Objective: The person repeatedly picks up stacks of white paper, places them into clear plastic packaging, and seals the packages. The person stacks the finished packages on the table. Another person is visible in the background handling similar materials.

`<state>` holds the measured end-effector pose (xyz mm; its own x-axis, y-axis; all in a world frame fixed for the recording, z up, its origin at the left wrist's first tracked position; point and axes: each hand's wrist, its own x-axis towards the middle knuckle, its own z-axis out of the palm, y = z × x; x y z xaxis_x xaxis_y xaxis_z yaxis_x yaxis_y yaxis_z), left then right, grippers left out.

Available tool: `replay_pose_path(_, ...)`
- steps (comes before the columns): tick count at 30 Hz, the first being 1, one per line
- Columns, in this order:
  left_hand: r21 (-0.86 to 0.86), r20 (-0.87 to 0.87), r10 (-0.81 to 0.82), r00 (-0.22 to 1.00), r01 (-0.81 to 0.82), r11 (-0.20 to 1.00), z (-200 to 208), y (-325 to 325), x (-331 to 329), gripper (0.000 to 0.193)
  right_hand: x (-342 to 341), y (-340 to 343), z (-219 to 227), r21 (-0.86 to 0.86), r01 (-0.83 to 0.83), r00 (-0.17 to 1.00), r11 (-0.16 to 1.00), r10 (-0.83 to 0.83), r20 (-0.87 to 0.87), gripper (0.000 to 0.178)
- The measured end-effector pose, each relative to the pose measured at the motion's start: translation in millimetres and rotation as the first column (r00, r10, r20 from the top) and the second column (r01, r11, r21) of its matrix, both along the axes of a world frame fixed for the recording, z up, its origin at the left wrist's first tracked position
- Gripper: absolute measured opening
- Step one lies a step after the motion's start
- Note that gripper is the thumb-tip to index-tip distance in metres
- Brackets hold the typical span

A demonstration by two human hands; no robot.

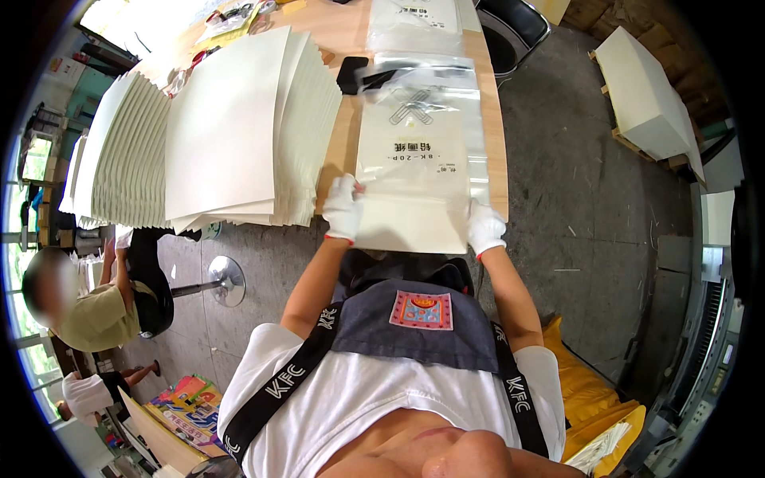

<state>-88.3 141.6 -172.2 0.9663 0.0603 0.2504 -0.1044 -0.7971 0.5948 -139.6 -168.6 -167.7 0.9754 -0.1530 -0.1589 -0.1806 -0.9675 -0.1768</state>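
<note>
here, mid-frame, i see left hand (343, 210) and right hand (485, 228), fingers clamped on both sides of the pack (411, 191).

Bright daylight comes from windows (37, 155) on the left, and the upper-left edge washes out to white. Glare streaks the clear plastic bag (414, 167), whose upper print looks smeared. The grey floor (558, 159) is dimmer. Heavy blur covers a person's head (48, 285) at left. Fisheye distortion bends straight edges inside a black rounded border.
</note>
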Motion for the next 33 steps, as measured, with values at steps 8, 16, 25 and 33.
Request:
replay_pose_path(8, -0.265, -0.042, -0.145, 0.988, 0.129, 0.956, 41.8, 23.5, -102.7, 0.025, -103.4, 17.2, 36.8, 0.133, -0.286, 0.953, 0.949, 0.296, -0.06, 0.031)
replay_pose_path(16, -0.379, -0.229, -0.636, 0.737, 0.535, 0.755, 39.8, 35.0, -123.7, 0.012, -113.4, 17.7, 92.5, 0.274, -0.695, 0.715, 0.665, 0.598, 0.363, 0.036)
replay_pose_path(25, -0.056, -0.42, -0.369, 0.829, 0.382, 0.922, -5.0, 46.2, -118.0, 0.02, -107.7, -7.0, 49.4, -0.024, -0.303, 0.785, 0.953, 0.235, -0.573, 0.037)
replay_pose_path(33, -0.667, -0.631, -0.222, 0.744, -0.374, 0.644, -97.3, 73.7, -110.8, 0.039, -81.6, -37.3, -29.2, 0.507, 0.027, 0.964, 0.862, 0.112, -0.242, 0.043)
